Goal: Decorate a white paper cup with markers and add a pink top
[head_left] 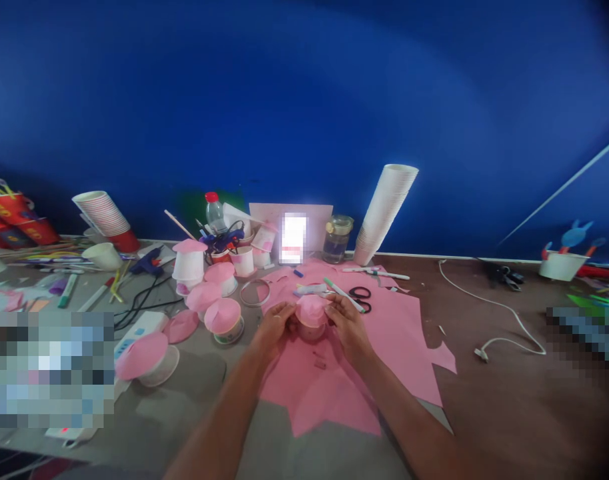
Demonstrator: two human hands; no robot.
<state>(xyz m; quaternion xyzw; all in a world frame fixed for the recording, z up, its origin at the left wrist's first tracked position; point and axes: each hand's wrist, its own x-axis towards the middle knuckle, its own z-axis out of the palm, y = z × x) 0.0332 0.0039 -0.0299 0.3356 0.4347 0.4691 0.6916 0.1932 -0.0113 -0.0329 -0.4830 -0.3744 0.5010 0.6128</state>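
Observation:
Both my hands close around a small paper cup topped with pink paper (311,312), held just above a large pink paper sheet (334,387). My left hand (273,327) grips the cup's left side with curled fingers. On the cup's right side, my right hand (348,325) pinches the pink top. Black scissors (360,297) and a green-capped marker (342,293) lie just beyond my right hand.
Several pink-covered cups (224,319) stand left of my hands, with a glue gun (147,261), cables and a power strip (137,331). A tall stack of white cups (384,213) leans on the blue wall. Also on the table: a glass jar (337,239), a bottle (214,212), a white cable (504,317).

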